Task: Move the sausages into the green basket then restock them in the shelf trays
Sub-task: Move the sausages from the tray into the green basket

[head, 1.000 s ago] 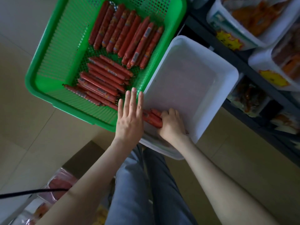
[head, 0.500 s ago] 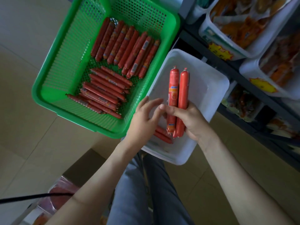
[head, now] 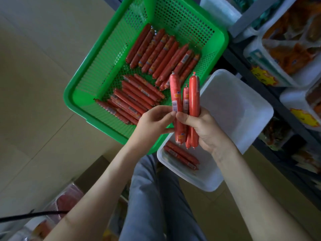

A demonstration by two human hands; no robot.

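3 sausages [head: 193, 98] upright in grip of R hand [head: 206, 131], leftmost also in pinch of L hand [head: 152, 121], over white tray [head: 234, 110]

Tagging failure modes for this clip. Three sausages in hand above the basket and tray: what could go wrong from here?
1. The right hand grips the three sausages only by their lower halves, unevenly bunched. As the left hand pinches the leftmost sausage, another may slip out.
2. The leftover sausages lie at the near end of the white tray, partly under the hands. They could be overlooked and never reach the green basket.
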